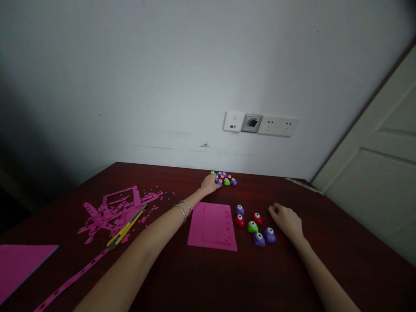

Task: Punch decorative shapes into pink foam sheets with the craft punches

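Craft punches (252,226), red-brown table (208,277), pale wall (162,78), left hand (209,184) grip unclear, right hand (287,220) curled closed

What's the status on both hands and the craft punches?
Left hand at the far craft punches, hold unclear. Right hand on the table beside six nearer punches. Yellow utility knife on pink scraps, not blocking.

Dark reddish-brown surface (208,277) here: pink paper scraps (104,216) strewn left, yellow craft knife (127,227) across them, flat pink rectangular sheet (211,226) in the middle, and two clusters of rounded red, green and purple plastic pieces (252,227) (eye-like tops!).
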